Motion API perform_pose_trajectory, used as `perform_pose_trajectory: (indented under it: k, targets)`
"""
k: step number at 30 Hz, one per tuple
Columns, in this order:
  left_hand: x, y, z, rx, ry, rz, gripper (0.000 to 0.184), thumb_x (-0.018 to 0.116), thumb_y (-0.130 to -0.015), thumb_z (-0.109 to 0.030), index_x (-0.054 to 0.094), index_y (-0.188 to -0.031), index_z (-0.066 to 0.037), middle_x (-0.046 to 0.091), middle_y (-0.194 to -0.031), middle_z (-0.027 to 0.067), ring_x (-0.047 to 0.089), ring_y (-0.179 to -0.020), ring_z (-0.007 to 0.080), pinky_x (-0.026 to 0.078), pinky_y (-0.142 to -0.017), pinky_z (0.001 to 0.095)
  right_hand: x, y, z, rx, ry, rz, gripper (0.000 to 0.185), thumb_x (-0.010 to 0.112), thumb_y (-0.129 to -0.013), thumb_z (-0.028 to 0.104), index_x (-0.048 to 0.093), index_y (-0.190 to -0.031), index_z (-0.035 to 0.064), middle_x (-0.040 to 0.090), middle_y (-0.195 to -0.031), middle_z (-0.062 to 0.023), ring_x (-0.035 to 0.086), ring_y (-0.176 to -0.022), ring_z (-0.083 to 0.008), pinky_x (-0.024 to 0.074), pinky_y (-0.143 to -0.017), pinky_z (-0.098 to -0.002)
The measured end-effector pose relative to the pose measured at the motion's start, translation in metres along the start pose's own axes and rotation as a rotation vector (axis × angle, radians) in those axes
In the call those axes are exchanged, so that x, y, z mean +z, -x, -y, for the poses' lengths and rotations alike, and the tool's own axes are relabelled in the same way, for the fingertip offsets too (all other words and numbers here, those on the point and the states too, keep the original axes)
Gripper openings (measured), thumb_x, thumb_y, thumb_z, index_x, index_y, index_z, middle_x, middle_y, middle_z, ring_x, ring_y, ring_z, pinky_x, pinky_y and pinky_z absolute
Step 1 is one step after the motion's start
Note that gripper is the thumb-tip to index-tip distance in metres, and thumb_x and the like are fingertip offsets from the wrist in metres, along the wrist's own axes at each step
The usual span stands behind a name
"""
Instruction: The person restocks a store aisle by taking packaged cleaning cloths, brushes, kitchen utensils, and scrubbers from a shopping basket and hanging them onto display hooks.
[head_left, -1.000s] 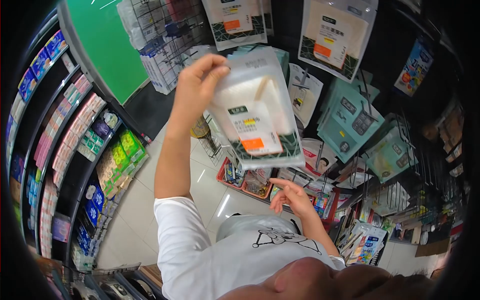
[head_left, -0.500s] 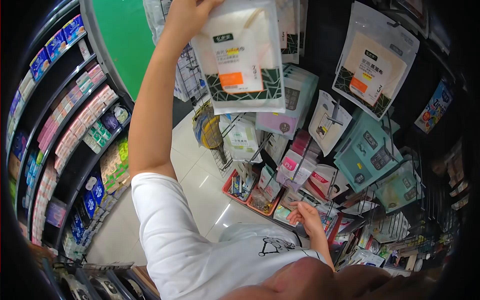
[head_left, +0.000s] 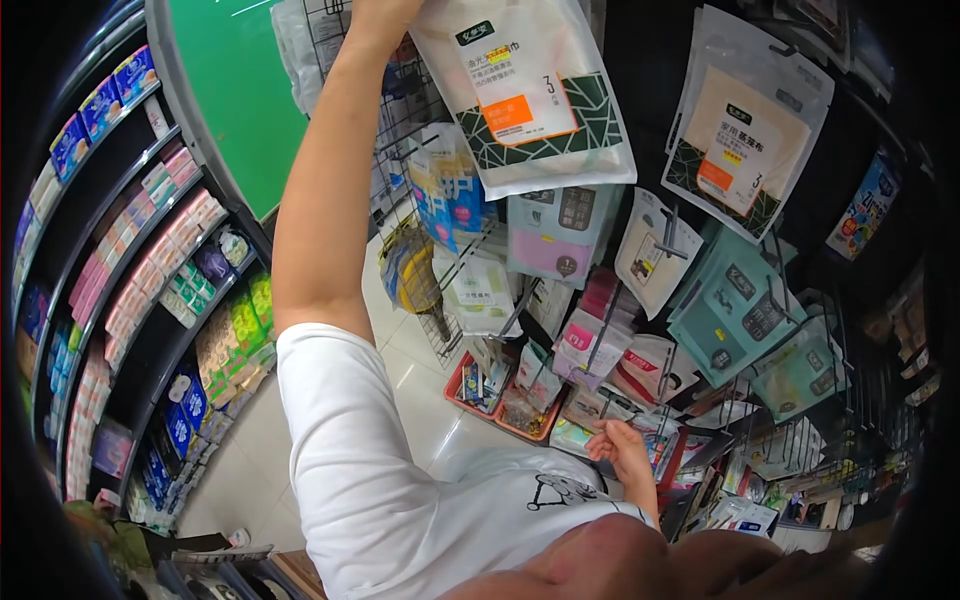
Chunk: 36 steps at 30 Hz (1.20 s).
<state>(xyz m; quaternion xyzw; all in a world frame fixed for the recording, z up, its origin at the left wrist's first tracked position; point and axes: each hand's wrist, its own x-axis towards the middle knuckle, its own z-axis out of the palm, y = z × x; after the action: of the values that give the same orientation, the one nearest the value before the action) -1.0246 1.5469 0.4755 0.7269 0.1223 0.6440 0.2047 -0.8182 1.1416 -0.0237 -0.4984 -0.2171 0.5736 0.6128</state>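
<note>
A pack (head_left: 545, 110) is held aloft near 12 o'clock amid hanging store goods, the step in hand appearing to be handling it at the display. The left hand (head_left: 388, 14) is at the pack's upper corner, toward 11 o'clock; its fingers seem to pinch the plastic there, though the frame's edge crops their tips. Any shift of the pack would call for a firm hold on that corner and clearance from the wire rack (head_left: 408, 95) at 11 o'clock and the teal pouch (head_left: 556, 232) just below. A similar bag (head_left: 745, 135) hangs at 2 o'clock. The left arm reaches high, its elbow only slightly bent, the forearm rising from a white sleeve (head_left: 345, 400) at 8 o'clock. The right hand (head_left: 624, 450), between 4 and 5 o'clock, is low beside the body, its fingers loosely curled with nothing visible in them.
</note>
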Motion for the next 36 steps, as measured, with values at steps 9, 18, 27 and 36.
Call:
perform_pose_trajectory:
  k: [9,18,27,36]
  targets:
    - [-0.007,-0.021,0.008,-0.136,0.045,0.152,0.019,0.069,-0.086,-0.012,0.072,-0.1,0.001,0.07,-0.087,0.0037,0.062,-0.074,0.0105,0.049,-0.07,0.0245,0.008,-0.017,-0.008,0.011,-0.026,-0.009,0.031,0.049,-0.102,0.025,0.06,-0.111,-0.0021,0.069,-0.082,-0.0157,0.065,-0.062,-0.0184,0.0516,-0.057,-0.0269]
    - [0.001,-0.032,0.025,-0.107,-0.056,0.295,0.023,0.066,-0.086,-0.008,0.07,-0.105,0.003,0.07,-0.091,0.0054,0.062,-0.079,0.0122,0.049,-0.07,0.0257,0.021,-0.026,-0.018,0.064,-0.019,-0.06,0.028,0.052,-0.101,0.023,0.062,-0.111,-0.0002,0.069,-0.082,-0.0143,0.065,-0.064,-0.0174,0.0517,-0.059,-0.0261]
    - [0.01,-0.057,0.073,-0.053,0.059,0.323,0.031,0.071,-0.086,-0.025,0.072,-0.111,-0.007,0.069,-0.098,-0.0014,0.058,-0.094,0.0073,0.043,-0.083,0.0225,0.033,-0.015,-0.03,0.044,-0.056,-0.138,0.024,0.054,-0.099,0.021,0.063,-0.108,0.0007,0.069,-0.083,-0.0144,0.065,-0.064,-0.0168,0.0525,-0.059,-0.0267]
    - [0.038,-0.061,0.092,0.154,-0.146,0.186,0.024,0.065,-0.084,-0.006,0.074,-0.107,-0.006,0.072,-0.1,0.0048,0.063,-0.087,0.0107,0.049,-0.082,0.0243,0.035,-0.006,-0.041,0.068,-0.076,-0.207,0.022,0.054,-0.098,0.017,0.062,-0.107,-0.0003,0.069,-0.082,-0.0152,0.065,-0.065,-0.018,0.0517,-0.059,-0.0268]
